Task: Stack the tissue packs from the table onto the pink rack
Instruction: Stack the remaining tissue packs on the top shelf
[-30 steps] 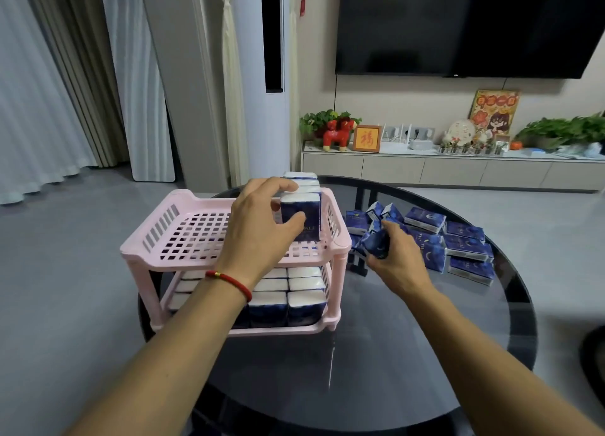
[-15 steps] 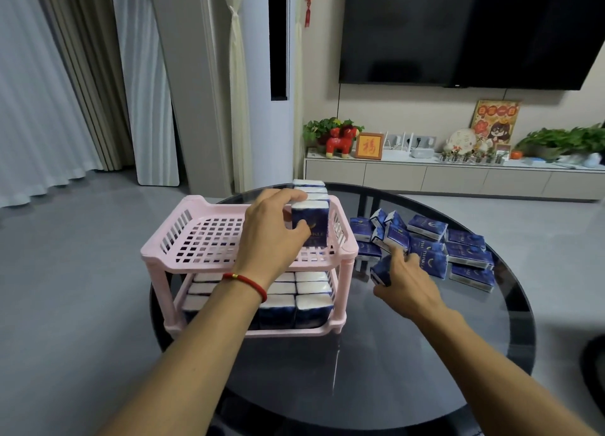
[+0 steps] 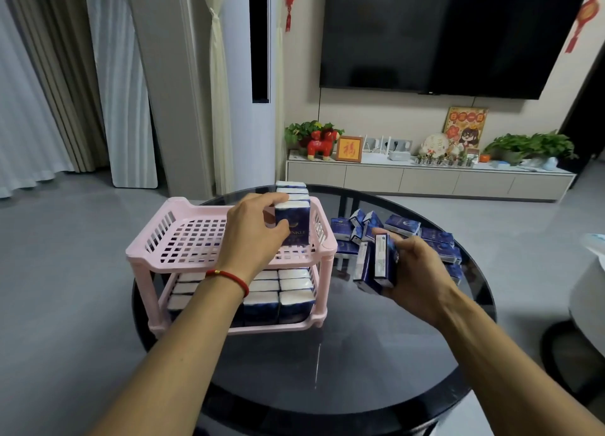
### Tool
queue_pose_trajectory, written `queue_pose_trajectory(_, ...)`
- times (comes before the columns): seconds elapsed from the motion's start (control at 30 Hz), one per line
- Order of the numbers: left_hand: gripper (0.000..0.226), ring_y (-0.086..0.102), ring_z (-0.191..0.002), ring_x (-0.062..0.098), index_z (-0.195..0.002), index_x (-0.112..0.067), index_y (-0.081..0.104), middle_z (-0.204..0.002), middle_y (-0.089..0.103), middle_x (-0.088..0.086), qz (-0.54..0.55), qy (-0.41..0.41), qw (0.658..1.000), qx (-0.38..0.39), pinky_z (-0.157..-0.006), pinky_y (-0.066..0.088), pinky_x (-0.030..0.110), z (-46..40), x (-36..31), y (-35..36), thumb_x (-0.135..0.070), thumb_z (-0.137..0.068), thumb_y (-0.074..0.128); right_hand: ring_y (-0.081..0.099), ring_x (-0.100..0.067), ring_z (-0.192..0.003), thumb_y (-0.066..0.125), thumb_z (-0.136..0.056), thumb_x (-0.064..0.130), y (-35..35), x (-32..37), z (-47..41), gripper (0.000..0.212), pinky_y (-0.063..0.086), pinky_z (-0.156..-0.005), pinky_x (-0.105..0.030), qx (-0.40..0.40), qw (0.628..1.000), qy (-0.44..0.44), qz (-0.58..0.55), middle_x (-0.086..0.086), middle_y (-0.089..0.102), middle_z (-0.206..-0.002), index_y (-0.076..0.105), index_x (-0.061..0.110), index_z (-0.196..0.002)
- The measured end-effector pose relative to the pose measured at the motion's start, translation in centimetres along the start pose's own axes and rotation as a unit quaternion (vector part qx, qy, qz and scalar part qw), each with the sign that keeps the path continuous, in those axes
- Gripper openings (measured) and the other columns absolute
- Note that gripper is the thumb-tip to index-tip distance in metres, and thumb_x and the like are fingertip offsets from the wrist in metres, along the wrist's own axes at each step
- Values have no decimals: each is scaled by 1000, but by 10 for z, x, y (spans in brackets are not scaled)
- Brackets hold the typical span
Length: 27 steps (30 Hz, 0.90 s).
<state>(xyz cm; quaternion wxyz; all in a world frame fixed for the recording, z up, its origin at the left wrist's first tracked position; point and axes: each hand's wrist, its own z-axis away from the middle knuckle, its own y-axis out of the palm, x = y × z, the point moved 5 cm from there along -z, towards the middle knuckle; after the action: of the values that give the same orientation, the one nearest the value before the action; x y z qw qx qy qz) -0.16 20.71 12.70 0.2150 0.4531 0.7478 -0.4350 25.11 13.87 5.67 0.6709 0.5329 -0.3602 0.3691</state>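
Round dark glass table (image 3: pixel 327 370) in a living rm w/ wall TV (image 3: pixel 458 33), two-tier pink plastic rack (image 3: pixel 163 239) at 10 o'clock; left hand (image 3: pixel 252 236) pinches the front upright navy tissue pack (image 3: pixel 293 221) on its top tier, right hand (image 3: pixel 415 272) now lifted clutching two packs (image 3: pixel 376 265), loose packs (image 3: pixel 435 239) at 2 o'clock.

Glossy dark glass table (image 3: pixel 327 363), matt pink slotted plastic rack (image 3: pixel 183 236), shiny film-wrapped tissue packs (image 3: pixel 406 226).

Left hand (image 3: pixel 253 236) curls around an upright pack (image 3: pixel 292 221); right hand (image 3: pixel 414 272) grips two packs (image 3: pixel 376 265), both arms outstretched.
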Motion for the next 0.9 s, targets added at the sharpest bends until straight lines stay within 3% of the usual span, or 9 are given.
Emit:
queue_pose_trajectory(0.1,48,65,-102,15,-130,-23,70,-124,68,-1,0,-2,1000,1,-82,61,26,-2,1,0,-1,-87,69,68,-31,-113,41,-101,8,11,15,-3,45,59,-86,-48,7,998,-57,20,-10,66,-131,60,28,-137)
queue_pose_trajectory(0.2,49,66,-99,14,-131,-24,70,-124,68,0,3,-7,1000,6,-75,55,14,-3,2,1,0,-88,67,68,-30,-118,51,-99,3,27,36,-3,54,61,-88,-44,43,990,-132,-8,-10,61,-137,49,32,-145)
queue_pose_trajectory(0.3,49,67,-92,10,-130,-24,71,-122,69,-2,12,-11,1000,6,-73,51,7,-3,2,0,0,-87,67,62,-35,-126,56,-96,3,55,51,-3,59,57,-98,-47,103,978,-180,-21,-15,58,-142,43,21,-150)
queue_pose_trajectory(0.4,48,66,-82,-1,-127,-26,72,-113,72,-5,28,-23,999,14,-67,47,0,-5,4,-3,1,-87,71,63,-34,-124,65,-93,10,90,54,-4,59,54,-101,-49,158,963,-202,80,-14,65,-134,46,12,-148)
queue_pose_trajectory(0.5,48,68,-86,-1,-121,-35,75,-101,76,-12,59,-27,997,47,-73,55,12,-7,5,-3,-1,-87,74,64,-26,-122,73,-86,18,114,48,-6,61,54,-102,-45,156,932,-213,250,-7,65,-133,54,25,-143)
queue_pose_trajectory(0.6,55,70,-96,3,-123,-35,73,-100,77,-15,94,-47,992,70,-82,61,26,-6,8,-3,7,-87,69,68,-24,-113,75,-90,13,126,40,-6,57,61,-91,-40,128,901,-231,345,-4,61,-132,57,30,-141)
queue_pose_trajectory(0.73,65,69,-96,6,-121,-36,71,-102,76,-13,88,-35,988,123,-70,56,15,-2,-1,-6,15,-82,60,74,-17,-89,73,-92,10,127,36,-6,53,63,-77,-30,117,879,-248,390,-2,60,-126,58,30,-139)
queue_pose_trajectory(0.8,68,69,-101,15,-130,-33,66,-117,71,-3,103,-32,980,169,-77,61,27,-1,-4,-6,11,-78,64,69,-21,-100,75,-91,13,125,34,-8,49,63,-83,-36,101,852,-265,440,3,55,-131,61,32,-134)
queue_pose_trajectory(0.9,92,59,-119,18,-155,-34,39,-146,45,-2,60,-64,970,225,-98,56,38,3,-1,-5,-13,-75,80,56,-12,-118,76,-89,17,124,29,-12,47,55,-100,-38,80,822,-275,493,9,48,-133,62,29,-132)
